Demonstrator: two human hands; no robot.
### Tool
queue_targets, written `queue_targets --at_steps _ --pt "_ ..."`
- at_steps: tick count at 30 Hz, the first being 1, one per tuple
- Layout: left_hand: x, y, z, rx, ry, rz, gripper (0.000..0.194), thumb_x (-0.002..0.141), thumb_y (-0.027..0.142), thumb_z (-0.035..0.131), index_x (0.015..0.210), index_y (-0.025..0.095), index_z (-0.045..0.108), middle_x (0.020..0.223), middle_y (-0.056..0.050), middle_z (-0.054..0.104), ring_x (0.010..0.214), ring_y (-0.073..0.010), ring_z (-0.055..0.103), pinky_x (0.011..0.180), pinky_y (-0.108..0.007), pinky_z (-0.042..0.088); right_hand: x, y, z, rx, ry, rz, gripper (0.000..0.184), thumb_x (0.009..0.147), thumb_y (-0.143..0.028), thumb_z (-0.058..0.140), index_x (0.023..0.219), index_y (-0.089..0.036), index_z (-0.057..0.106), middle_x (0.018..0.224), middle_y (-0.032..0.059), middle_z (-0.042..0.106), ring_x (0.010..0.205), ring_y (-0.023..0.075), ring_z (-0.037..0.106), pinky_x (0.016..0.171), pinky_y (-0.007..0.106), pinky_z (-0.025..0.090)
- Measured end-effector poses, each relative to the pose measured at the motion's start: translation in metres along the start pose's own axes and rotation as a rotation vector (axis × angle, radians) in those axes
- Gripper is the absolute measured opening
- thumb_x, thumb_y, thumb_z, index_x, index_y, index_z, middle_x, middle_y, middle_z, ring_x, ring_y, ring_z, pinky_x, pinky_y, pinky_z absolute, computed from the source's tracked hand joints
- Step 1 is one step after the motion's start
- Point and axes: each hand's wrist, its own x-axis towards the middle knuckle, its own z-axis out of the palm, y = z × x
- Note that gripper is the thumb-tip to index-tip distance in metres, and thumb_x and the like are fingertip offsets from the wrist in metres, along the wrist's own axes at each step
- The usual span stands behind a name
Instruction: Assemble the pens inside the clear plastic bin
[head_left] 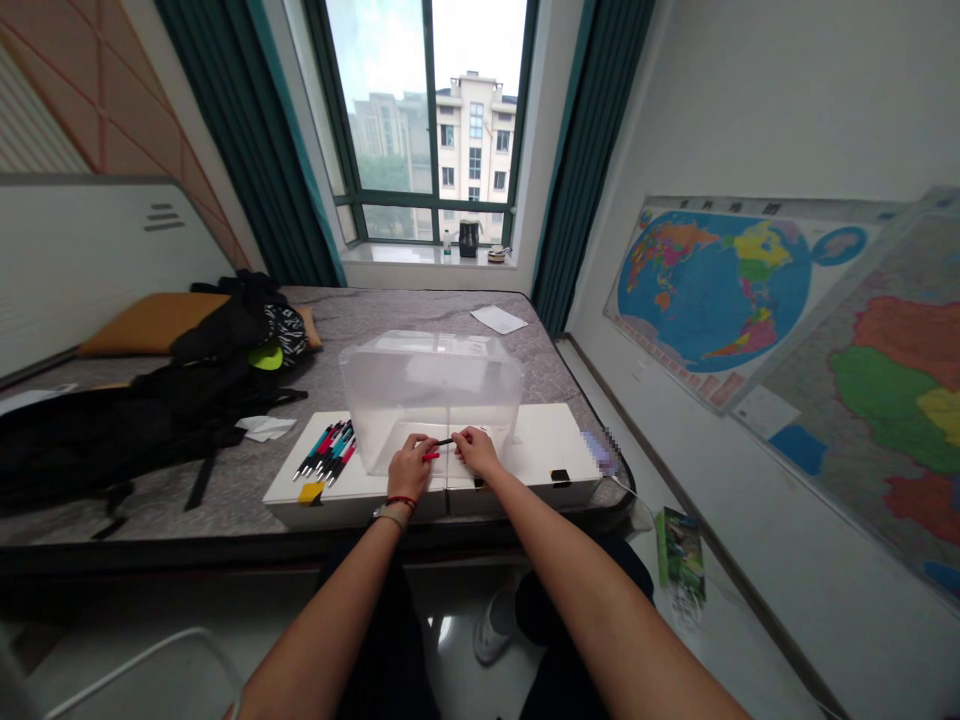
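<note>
In front of the clear plastic bin [431, 385], both my hands are close together with a thin black pen part [445, 441] stretched between their fingertips. My left hand [409, 468] is closed on its left end. A short red piece [430, 457] also sticks out from the left fingers; whether it is a pen barrel or a cap I cannot tell. Fingers of my right hand [475, 452] pinch the black part's other end. Left of the bin, several pens [327, 452] in blue, pink, black and white lie in a loose pile on a white box [292, 485].
A second white box [547, 440] sits on the right, under the bin's edge. Both boxes rest on a grey mattress [360, 305]. Black bags [150, 410] lie at left, near a crumpled tissue [266, 428]. White paper [499, 319] lies behind the bin.
</note>
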Motion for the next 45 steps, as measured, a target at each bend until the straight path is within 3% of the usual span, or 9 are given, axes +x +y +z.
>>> queue_targets --at_steps 21,27,32,36,41,45 --pt "0.0 0.004 -0.008 0.02 -0.102 0.016 0.036 0.089 0.017 0.045 0.118 0.028 0.063 0.116 -0.003 0.064 0.095 -0.0156 0.06 0.08 -0.027 0.044 0.003 0.006 0.001 0.231 -0.038 -0.012 0.019 0.082 -0.033 0.061 0.073 -0.018 0.057 0.059 -0.0005 0.065 0.046 0.0099 0.056 0.047 0.02 0.046" --pt "0.001 0.003 -0.006 -0.008 -0.093 0.038 0.03 0.092 0.023 0.044 0.114 0.029 0.064 0.113 -0.002 0.064 0.093 -0.0155 0.062 0.079 -0.026 0.045 0.001 0.001 -0.001 0.327 -0.1 -0.009 0.023 0.074 -0.036 0.071 0.079 -0.016 0.062 0.07 0.0034 0.069 0.057 0.0121 0.063 0.05 0.02 0.048" --pt "0.002 0.006 -0.006 -0.09 0.065 -0.03 0.04 0.09 0.033 0.051 0.129 0.024 0.051 0.111 -0.006 0.06 0.097 -0.0183 0.061 0.08 -0.028 0.048 0.004 0.003 -0.002 0.431 0.038 0.035 0.019 0.075 -0.033 0.066 0.082 -0.016 0.06 0.072 0.0036 0.068 0.061 0.0129 0.063 0.048 0.02 0.049" --pt "0.002 0.008 -0.007 -0.148 0.148 -0.07 0.04 0.092 0.037 0.046 0.13 0.023 0.047 0.109 -0.007 0.057 0.098 -0.0183 0.06 0.085 -0.031 0.048 0.008 0.005 -0.003 0.467 0.147 0.071 0.017 0.077 -0.032 0.062 0.084 -0.018 0.056 0.07 0.0014 0.063 0.061 0.0133 0.063 0.046 0.02 0.05" --pt "0.003 0.002 -0.004 -0.148 0.083 -0.054 0.026 0.094 0.028 0.039 0.103 0.023 0.063 0.105 -0.006 0.058 0.096 -0.0172 0.06 0.085 -0.029 0.048 0.009 0.007 -0.003 0.474 0.171 0.084 0.015 0.078 -0.032 0.059 0.085 -0.019 0.055 0.07 0.0 0.06 0.06 0.0125 0.062 0.045 0.02 0.05" --pt "0.005 -0.002 0.0 -0.153 0.055 -0.019 0.027 0.093 0.025 0.039 0.102 0.023 0.065 0.1 -0.006 0.061 0.096 -0.0164 0.06 0.088 -0.027 0.046 0.009 0.006 -0.002 0.459 0.149 0.086 0.014 0.078 -0.03 0.06 0.084 -0.018 0.056 0.071 0.0011 0.061 0.06 0.0126 0.063 0.046 0.02 0.051"
